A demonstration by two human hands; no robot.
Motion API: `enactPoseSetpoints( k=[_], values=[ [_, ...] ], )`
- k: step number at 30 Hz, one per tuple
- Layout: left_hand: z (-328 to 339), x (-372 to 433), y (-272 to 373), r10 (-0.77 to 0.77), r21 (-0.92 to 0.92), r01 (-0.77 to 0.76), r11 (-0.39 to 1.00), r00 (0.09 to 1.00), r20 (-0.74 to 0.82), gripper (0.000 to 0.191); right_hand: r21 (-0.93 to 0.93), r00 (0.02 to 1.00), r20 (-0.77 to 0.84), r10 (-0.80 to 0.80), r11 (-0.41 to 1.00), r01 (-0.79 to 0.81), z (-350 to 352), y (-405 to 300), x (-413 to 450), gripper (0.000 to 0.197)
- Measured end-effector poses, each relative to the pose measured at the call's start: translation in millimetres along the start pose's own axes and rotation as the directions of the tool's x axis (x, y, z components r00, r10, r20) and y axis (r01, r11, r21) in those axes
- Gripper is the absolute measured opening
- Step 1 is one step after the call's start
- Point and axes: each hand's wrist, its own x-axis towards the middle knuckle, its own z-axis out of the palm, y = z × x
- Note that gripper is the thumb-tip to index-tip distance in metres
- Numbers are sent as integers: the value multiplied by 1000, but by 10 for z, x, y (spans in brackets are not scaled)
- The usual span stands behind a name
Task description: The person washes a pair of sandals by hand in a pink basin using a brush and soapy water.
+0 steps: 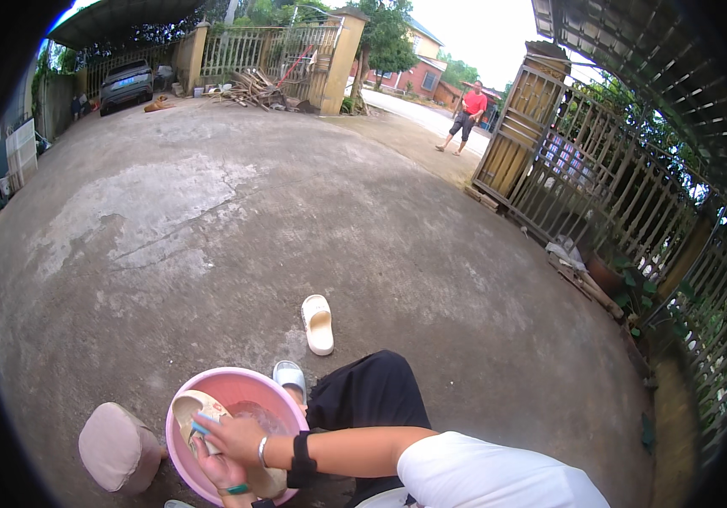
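Observation:
A pale pink plastic basin [179,467] with water in it stands low in the view, left of the centre. Over it my right hand [243,437], wearing a silver bracelet, is closed on a small blue item [209,424], possibly a brush, against a cream slipper [191,401]. From below comes my left hand [220,471], with a green bangle, touching and seeming to hold the slipper; its fingers are partly hidden. Another cream surface [269,482] shows below my hands; whether it belongs to the same slipper, I cannot tell.
A padded stool [113,444] stands left of the basin. A loose cream slipper [319,325] lies on the concrete ahead, beyond my foot in a light slipper [290,374]. Farther off are a person [472,105] in red, an open gate [522,127], a wood pile [262,89] and a parked car [127,86].

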Motion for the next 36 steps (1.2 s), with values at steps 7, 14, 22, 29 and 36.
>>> enactPoseSetpoints(
  k=[7,14,22,29,36],
  values=[
    [316,-47,-106,64,-28,-72,997,974,-219,46,-57,978,21,207,977,-206,-102,155,206,48],
    [356,-63,-123,45,-20,-50,999,981,-191,48,6,973,72,218,976,-219,-202,186,244,48],
    [335,-71,-70,16,-35,-22,999,988,-155,49,19,972,85,220,975,-222,-224,104,308,42],
    [288,-104,-31,-20,-81,7,997,987,-159,48,36,992,96,78,996,-82,-152,50,58,42],
    [275,-94,-105,-45,-51,41,998,996,-78,49,-56,992,128,22,998,-15,-247,-12,-114,40]
  ],
)
